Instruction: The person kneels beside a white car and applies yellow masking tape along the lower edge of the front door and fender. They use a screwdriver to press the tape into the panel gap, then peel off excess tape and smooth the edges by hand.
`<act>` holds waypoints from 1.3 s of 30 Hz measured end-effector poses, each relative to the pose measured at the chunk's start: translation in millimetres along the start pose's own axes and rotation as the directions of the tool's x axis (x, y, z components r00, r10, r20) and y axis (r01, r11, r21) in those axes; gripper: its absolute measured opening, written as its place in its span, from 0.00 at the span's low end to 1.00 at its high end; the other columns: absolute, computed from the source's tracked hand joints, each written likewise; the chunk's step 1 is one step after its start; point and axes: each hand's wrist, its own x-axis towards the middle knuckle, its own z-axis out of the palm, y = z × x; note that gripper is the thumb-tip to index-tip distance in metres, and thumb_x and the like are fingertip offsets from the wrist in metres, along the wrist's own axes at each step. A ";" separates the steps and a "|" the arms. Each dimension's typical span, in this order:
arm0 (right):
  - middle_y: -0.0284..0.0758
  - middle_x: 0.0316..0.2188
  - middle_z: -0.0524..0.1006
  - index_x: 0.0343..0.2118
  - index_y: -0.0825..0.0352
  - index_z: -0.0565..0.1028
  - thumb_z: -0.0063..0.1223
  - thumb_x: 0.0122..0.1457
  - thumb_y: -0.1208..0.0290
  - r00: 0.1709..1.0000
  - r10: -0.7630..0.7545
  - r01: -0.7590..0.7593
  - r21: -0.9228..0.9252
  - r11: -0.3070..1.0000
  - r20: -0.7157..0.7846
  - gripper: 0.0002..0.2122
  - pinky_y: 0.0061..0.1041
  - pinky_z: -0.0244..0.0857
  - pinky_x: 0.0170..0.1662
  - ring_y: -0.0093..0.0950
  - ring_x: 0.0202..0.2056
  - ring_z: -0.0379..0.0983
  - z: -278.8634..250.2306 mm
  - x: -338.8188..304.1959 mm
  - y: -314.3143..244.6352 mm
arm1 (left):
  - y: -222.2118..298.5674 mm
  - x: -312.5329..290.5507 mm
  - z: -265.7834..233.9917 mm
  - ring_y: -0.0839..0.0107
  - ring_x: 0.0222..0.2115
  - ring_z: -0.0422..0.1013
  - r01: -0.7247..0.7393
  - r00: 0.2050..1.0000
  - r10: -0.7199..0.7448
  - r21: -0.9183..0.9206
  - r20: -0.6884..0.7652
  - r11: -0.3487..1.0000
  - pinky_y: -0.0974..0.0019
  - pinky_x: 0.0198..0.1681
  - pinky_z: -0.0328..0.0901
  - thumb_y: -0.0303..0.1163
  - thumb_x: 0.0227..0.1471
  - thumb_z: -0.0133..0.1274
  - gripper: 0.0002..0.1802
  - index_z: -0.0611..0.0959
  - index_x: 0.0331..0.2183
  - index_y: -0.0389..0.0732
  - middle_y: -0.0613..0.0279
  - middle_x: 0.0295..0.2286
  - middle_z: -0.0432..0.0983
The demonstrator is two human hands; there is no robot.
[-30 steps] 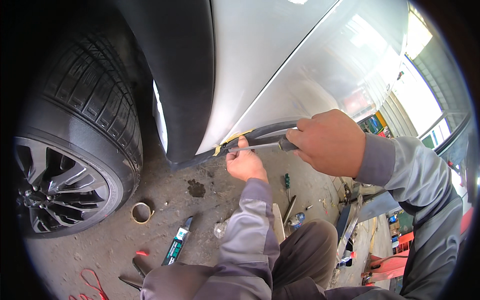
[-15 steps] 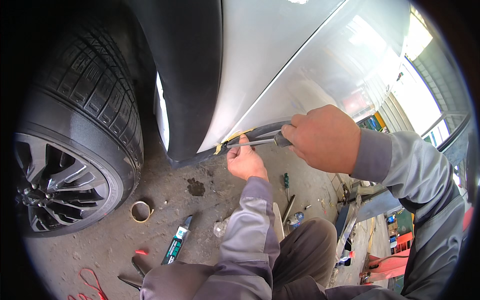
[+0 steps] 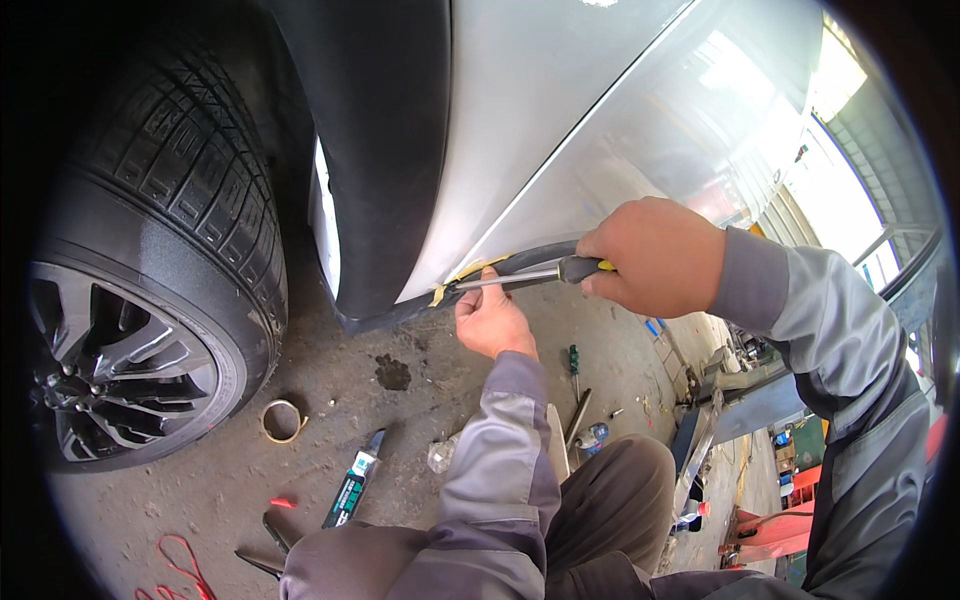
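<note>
My right hand (image 3: pixel 655 258) is wrapped around the black-and-yellow handle of a screwdriver (image 3: pixel 525 276). Its metal shaft runs left, almost level, to the black lower trim (image 3: pixel 400 318) of a silver car body (image 3: pixel 560 190). Yellow masking tape (image 3: pixel 438 295) lies along the trim's upper edge, beside the screwdriver's tip. Close to that tip is my left hand (image 3: pixel 495 322), thumb raised against the shaft and fingers curled in at the trim's lower edge. What those fingers pinch is hidden.
A car wheel (image 3: pixel 170 270) stands at left, beside black wheel-arch trim (image 3: pixel 385 150). On the concrete floor lie a tape roll (image 3: pixel 283 422), a black-and-white tube (image 3: pixel 352 490), a green-handled screwdriver (image 3: pixel 574 368), a red cord (image 3: pixel 185 570) and a small bottle (image 3: pixel 592 438). Red equipment (image 3: pixel 780 535) stands at lower right.
My right hand has turned around the screwdriver and shifted slightly up, so more of the handle and its yellow end show. My left hand has hardly moved.
</note>
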 end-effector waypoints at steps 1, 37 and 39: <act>0.44 0.24 0.77 0.30 0.65 0.79 0.59 0.58 0.61 1.000 0.002 -0.002 -0.002 1.000 0.010 0.11 0.47 0.68 0.37 0.49 0.32 0.75 -0.6 0.7 1.5 | -0.2 0.3 0.1 0.75 0.19 0.68 -0.003 1.000 0.003 0.002 0.002 1.000 0.69 0.21 0.64 0.31 0.50 0.70 0.17 0.77 0.26 0.34 0.62 0.21 0.76; 0.42 0.28 0.81 0.36 0.63 0.82 0.53 0.62 0.59 1.000 0.019 -0.017 -0.124 0.992 0.016 0.13 0.46 0.70 0.40 0.46 0.35 0.77 -2.9 6.5 37.2 | -5.7 5.2 -5.0 0.77 0.20 0.64 -0.025 1.000 0.025 0.051 -0.004 0.998 0.69 0.23 0.61 0.32 0.46 0.70 0.17 0.77 0.24 0.35 0.67 0.20 0.73; 0.42 0.27 0.80 0.36 0.63 0.82 0.53 0.62 0.59 1.000 0.010 -0.009 -0.121 0.993 0.006 0.13 0.46 0.70 0.39 0.46 0.35 0.77 -4.1 3.0 35.1 | -7.1 6.0 -5.5 0.77 0.20 0.64 -0.019 1.000 0.019 0.036 0.002 0.999 0.69 0.24 0.61 0.33 0.46 0.72 0.18 0.77 0.24 0.35 0.67 0.20 0.73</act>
